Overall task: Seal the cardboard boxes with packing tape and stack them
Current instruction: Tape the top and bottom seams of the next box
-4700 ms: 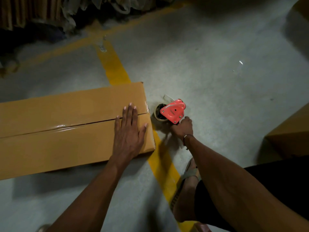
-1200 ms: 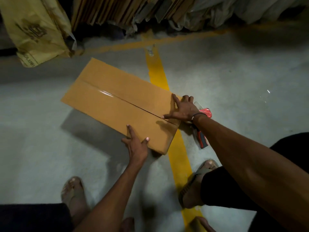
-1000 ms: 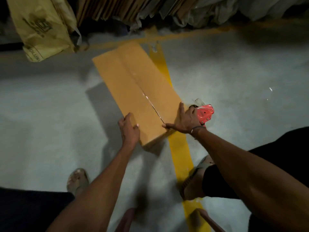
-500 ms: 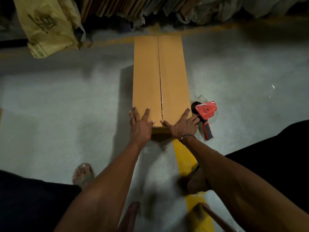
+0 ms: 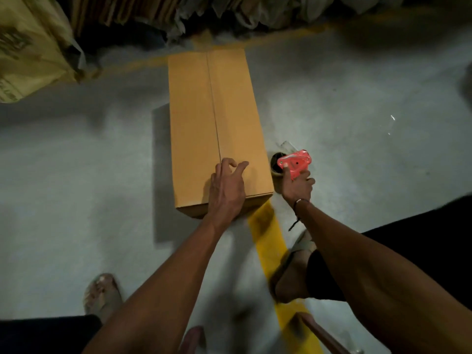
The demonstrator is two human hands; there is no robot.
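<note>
Head view: one cardboard box (image 5: 217,129) lies lengthwise on the concrete floor (image 5: 357,111), seam up, no tape visible on it. It looks stiff and light; hold it at the near corners. Left hand (image 5: 226,190) rests on the near end, fingers loosely bent. Right hand (image 5: 297,186) grips the handle of one red tape dispenser (image 5: 293,162) just beside the box.

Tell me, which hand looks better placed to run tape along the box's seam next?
The right hand: it already grips the red tape gun beside the box. The left hand rests on the box's near end by the seam, well placed to steady it.
</note>
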